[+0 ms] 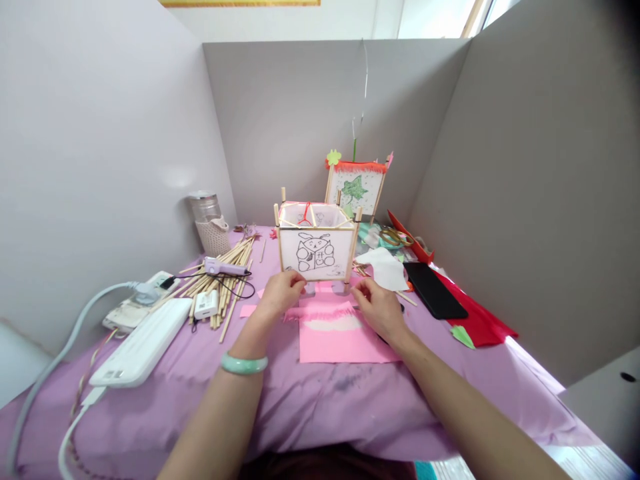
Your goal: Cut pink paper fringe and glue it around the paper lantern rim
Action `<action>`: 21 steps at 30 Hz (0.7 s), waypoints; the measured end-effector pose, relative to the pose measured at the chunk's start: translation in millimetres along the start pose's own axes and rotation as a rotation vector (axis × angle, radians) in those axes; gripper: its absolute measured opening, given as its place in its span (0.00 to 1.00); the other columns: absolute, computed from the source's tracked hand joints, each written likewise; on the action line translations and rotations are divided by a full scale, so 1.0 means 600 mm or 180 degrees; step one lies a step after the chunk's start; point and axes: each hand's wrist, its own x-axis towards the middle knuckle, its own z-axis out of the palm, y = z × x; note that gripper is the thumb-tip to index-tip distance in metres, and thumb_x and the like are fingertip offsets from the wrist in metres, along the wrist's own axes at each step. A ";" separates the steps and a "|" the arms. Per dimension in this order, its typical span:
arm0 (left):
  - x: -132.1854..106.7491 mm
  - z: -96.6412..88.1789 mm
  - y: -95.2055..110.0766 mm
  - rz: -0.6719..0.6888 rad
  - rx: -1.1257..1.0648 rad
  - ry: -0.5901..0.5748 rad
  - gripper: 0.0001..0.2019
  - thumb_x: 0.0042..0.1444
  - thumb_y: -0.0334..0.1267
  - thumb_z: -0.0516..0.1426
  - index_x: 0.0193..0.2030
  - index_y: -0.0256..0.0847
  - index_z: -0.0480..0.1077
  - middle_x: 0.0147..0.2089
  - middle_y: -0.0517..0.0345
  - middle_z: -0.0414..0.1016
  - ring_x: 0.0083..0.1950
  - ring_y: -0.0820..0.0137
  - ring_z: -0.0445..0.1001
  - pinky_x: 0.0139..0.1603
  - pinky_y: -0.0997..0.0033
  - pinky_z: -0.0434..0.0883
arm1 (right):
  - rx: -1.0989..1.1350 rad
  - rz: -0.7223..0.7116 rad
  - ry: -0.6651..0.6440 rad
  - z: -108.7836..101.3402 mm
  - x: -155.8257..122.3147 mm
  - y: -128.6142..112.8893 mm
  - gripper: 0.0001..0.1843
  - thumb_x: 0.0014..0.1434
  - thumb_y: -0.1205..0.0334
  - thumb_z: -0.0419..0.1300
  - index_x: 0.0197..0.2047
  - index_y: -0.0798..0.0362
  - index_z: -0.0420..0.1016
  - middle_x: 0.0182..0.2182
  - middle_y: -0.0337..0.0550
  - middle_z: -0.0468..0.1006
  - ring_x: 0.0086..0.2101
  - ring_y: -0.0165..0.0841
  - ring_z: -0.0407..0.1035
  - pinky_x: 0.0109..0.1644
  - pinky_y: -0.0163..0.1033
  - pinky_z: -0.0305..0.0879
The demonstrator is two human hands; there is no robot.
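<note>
A paper lantern (316,256) with a wooden stick frame, white panels and a line drawing of an animal stands before me, red string across its open top. My left hand (281,293), a green bangle at its wrist, is closed at the lantern's lower left corner. Close by the foot of the lower right post, my right hand (383,308) pinches with thumb and fingers; what lies between them is hidden. Below the lantern, between my hands, is a fringed pink paper strip (320,311). A pink paper sheet (327,350) lies under it on the purple cloth.
Loose wooden sticks (231,293), a lilac glue gun (225,267), a white power bank (143,343) and a covered jar (207,223) are at left. Behind stands another lantern (363,187). A black phone (435,290), red paper (480,317) and scissors (395,236) lie right. Grey panels enclose the table.
</note>
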 end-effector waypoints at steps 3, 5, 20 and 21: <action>0.000 -0.005 -0.002 -0.0064 0.0120 0.0143 0.09 0.50 0.36 0.52 0.31 0.40 0.73 0.29 0.55 0.77 0.32 0.68 0.72 0.32 0.73 0.64 | -0.0199 0.0007 -0.0071 0.002 -0.001 0.000 0.09 0.58 0.55 0.52 0.30 0.50 0.68 0.26 0.37 0.76 0.27 0.32 0.69 0.30 0.34 0.52; -0.002 -0.007 -0.004 -0.0134 0.0356 0.0074 0.08 0.47 0.37 0.54 0.29 0.40 0.74 0.29 0.55 0.77 0.33 0.68 0.72 0.32 0.73 0.63 | -0.0366 -0.0005 -0.0174 0.003 -0.002 -0.001 0.08 0.58 0.57 0.53 0.31 0.49 0.69 0.27 0.37 0.76 0.28 0.32 0.69 0.29 0.34 0.51; -0.023 -0.002 0.003 -0.0168 0.0465 -0.1151 0.09 0.37 0.30 0.55 0.27 0.39 0.73 0.19 0.59 0.71 0.19 0.72 0.66 0.22 0.74 0.59 | -0.0135 -0.0279 -0.0649 0.005 -0.005 -0.003 0.10 0.53 0.66 0.54 0.39 0.48 0.70 0.31 0.36 0.78 0.31 0.32 0.71 0.33 0.33 0.54; -0.024 -0.002 0.004 -0.0212 0.0383 -0.1168 0.09 0.37 0.30 0.54 0.27 0.38 0.73 0.18 0.60 0.70 0.18 0.72 0.65 0.21 0.74 0.58 | -0.0115 -0.0285 -0.0640 0.005 -0.005 -0.004 0.10 0.53 0.66 0.54 0.39 0.48 0.70 0.31 0.36 0.78 0.31 0.32 0.71 0.33 0.33 0.55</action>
